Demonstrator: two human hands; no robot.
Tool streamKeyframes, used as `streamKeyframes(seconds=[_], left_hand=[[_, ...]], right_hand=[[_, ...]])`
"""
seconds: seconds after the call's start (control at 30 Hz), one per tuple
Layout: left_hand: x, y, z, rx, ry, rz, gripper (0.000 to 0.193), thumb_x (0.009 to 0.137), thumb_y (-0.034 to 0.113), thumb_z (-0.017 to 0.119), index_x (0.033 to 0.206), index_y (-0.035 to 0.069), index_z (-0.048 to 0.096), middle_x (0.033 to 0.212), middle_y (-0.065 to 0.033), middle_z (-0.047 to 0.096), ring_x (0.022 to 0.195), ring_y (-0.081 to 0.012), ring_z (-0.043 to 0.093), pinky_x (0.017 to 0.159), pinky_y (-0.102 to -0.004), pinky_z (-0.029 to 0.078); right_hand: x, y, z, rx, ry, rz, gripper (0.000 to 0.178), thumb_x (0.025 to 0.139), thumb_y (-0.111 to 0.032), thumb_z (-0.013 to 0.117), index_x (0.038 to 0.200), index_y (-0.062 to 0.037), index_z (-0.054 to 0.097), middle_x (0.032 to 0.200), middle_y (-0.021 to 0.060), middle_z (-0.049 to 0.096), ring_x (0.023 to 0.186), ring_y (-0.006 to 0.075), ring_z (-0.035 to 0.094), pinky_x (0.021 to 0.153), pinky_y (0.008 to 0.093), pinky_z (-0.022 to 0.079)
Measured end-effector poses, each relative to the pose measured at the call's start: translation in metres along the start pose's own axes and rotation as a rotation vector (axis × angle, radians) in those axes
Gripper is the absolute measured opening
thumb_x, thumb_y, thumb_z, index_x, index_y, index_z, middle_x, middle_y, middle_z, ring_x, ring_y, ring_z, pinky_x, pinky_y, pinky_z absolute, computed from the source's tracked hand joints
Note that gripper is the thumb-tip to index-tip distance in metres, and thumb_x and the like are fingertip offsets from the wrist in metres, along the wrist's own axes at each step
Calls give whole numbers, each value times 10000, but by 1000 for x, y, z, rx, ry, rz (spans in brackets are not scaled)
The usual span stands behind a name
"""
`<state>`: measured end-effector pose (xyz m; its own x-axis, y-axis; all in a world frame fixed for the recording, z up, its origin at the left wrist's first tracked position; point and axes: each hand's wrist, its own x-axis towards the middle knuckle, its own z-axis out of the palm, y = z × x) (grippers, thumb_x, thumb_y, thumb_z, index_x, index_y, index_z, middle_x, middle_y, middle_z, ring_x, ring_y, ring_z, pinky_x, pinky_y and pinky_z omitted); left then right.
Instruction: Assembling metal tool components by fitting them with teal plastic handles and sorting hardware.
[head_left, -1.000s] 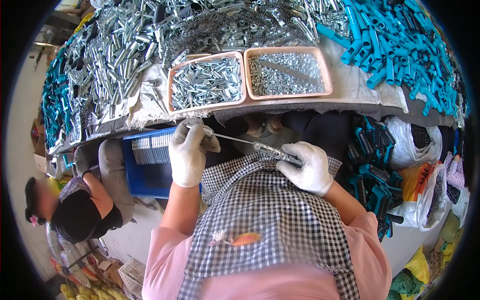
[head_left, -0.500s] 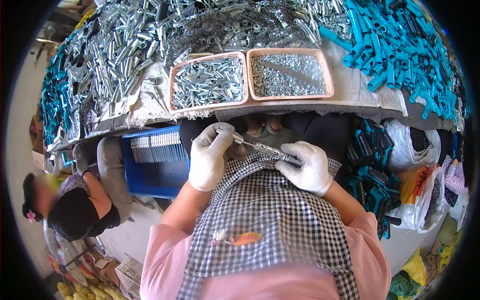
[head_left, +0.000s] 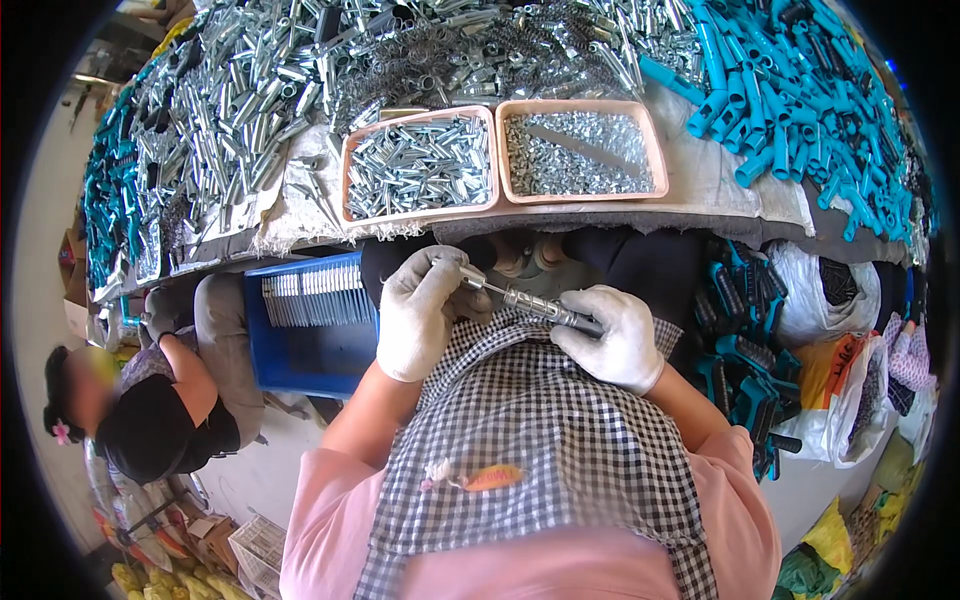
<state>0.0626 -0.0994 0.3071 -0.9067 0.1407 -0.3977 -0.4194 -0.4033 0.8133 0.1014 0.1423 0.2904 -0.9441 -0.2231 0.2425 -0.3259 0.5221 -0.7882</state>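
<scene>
While both gloved hands met over the checked apron (head_left: 560,430), just below the table (head_left: 720,195) edge, left hand (head_left: 420,312) fingers were clamped on a metal rod (head_left: 525,298) end; right hand (head_left: 612,335) fingers gripped its other end, w/ two pink trays (head_left: 497,155) above.

Bright daylight on a cluttered table (head_left: 720,200) covered with grey cloth, heaped with silver metal tubes (head_left: 230,110) and blue plastic handles (head_left: 800,90). Two pink trays (head_left: 497,150) of small metal parts at its near edge. Below, pale floor (head_left: 250,470), a blue crate (head_left: 320,340), stuffed bags (head_left: 850,350) at right.
</scene>
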Motion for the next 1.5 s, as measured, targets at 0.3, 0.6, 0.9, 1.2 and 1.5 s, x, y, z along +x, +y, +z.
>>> streamKeyframes(seconds=[0.3,0.6,0.9,1.2,1.5], left_hand=[[-2,-3,0,94,36,11,217,1013,129,498,1127,-44,562,912,-121,683,708,-177,687,645,-304,589],[-4,0,6,123,75,27,181,1004,106,471,1081,-25,569,881,-123,669,663,-178,666,614,-314,582],[-8,-9,9,110,-65,-61,197,1018,115,473,1105,-35,564,906,-148,685,679,-216,691,634,-325,595],[-7,-7,0,-28,-167,-233,187,1002,112,530,1080,-36,613,881,-112,668,724,-176,661,676,-309,566],[0,-11,-15,-121,-246,-306,190,972,37,555,1116,-73,614,898,-138,672,715,-196,669,675,-334,572]], right_hand=[[-4,1,1,-1,4,9,342,648,-129,835,940,-12,701,789,140,678,664,301,666,599,356,526],[-3,-1,0,-12,-12,26,293,704,-186,826,931,-39,712,786,124,683,671,301,679,598,363,533],[-5,-2,0,18,-16,31,295,695,-170,833,928,-32,714,807,133,696,682,301,688,607,359,540],[-10,2,0,32,-36,24,293,699,-169,831,931,-30,718,829,140,707,700,304,699,625,357,552],[-12,0,-2,72,-55,53,316,696,-163,835,947,-7,723,851,149,716,725,297,712,654,341,565]])
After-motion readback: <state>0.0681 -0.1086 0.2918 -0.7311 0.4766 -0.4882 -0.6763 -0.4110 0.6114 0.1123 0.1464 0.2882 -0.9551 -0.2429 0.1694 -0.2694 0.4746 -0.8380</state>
